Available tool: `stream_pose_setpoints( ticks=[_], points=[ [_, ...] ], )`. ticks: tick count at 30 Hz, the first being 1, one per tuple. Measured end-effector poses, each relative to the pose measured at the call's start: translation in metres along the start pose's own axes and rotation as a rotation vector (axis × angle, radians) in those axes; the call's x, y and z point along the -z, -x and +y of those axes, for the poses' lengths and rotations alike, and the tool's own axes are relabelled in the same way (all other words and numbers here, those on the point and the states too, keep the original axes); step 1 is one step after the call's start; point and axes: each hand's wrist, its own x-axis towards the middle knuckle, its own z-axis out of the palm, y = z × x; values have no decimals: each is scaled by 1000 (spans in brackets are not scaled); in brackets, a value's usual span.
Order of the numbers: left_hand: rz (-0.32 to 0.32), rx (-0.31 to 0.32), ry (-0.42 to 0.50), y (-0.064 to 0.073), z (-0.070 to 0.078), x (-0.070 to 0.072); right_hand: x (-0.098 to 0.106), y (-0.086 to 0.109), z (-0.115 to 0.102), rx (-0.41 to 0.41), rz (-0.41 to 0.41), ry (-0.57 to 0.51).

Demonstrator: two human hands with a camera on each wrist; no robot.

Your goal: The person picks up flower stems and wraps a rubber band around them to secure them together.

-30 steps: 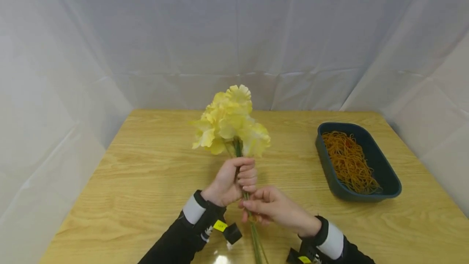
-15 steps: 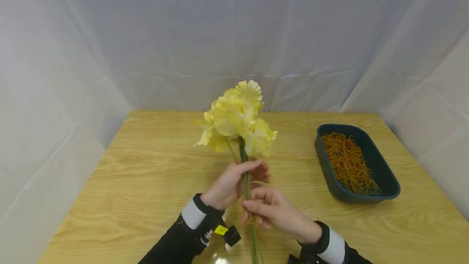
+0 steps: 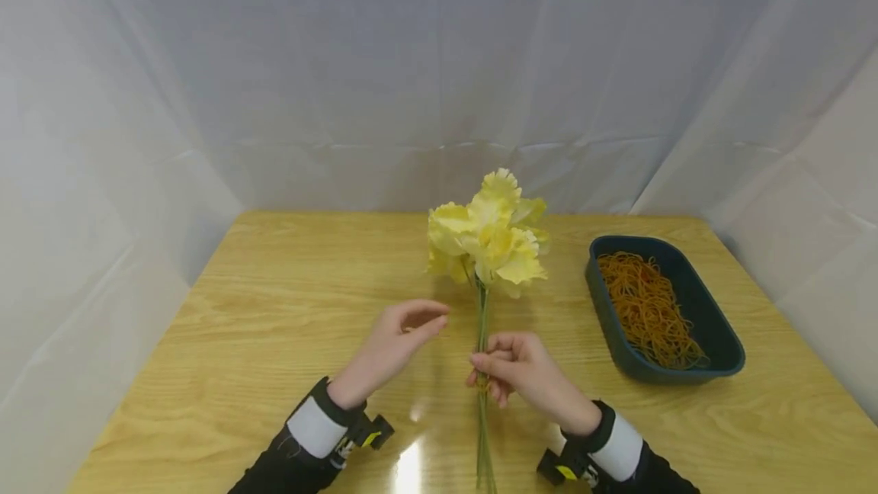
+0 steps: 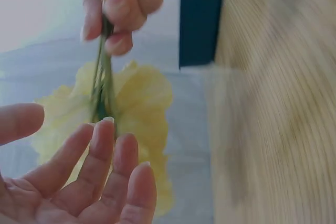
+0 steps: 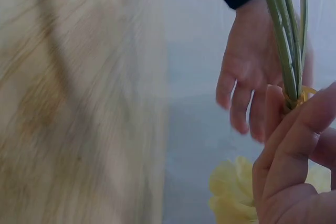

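A bunch of yellow flowers [image 3: 490, 235] with ruffled petals stands heads-up over the table, its green stems [image 3: 483, 433] hanging down. My right hand [image 3: 524, 372] pinches the stems about midway between thumb and fingers. An orange rubber band [image 5: 299, 99] is wound round the stems right at those fingers. To the left of the bunch, my left hand [image 3: 398, 338] is apart from the stems, fingers relaxed and holding nothing. In the left wrist view its spread fingers [image 4: 100, 166] overlap the yellow petals.
A dark blue-green tub [image 3: 713, 326] stands at the right of the wooden table [image 3: 274, 311], with a tangled heap of orange rubber bands [image 3: 645, 303] in it. White sheeting [image 3: 384, 59] hangs behind the table and on both sides.
My left hand has let go of the stems and drawn away to the left. The bunch, pinched in my right hand, has shifted right and turned more upright.
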Motion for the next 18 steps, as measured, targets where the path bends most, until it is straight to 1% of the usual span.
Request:
stream_pose_setpoints(
  ticks=[2, 3, 5, 11, 15, 18],
  points=[
    [55, -25, -84, 3, -3, 3, 3, -2, 4, -21, -9, 28],
    [75, -32, -111, 5, -4, 4, 4, -3, 6, -32, -13, 47],
    [101, -33, -134, 6, -6, 5, 6, -5, 9, -56, -26, 82],
    [104, -32, -151, 7, -10, 6, 6, -16, 19, -119, -69, 163],
    [104, -18, -152, 7, -11, 5, 4, -23, 24, -195, -65, 212],
    [104, -11, -158, 7, -12, 5, 2, -26, 24, -232, -58, 256]
  ],
)
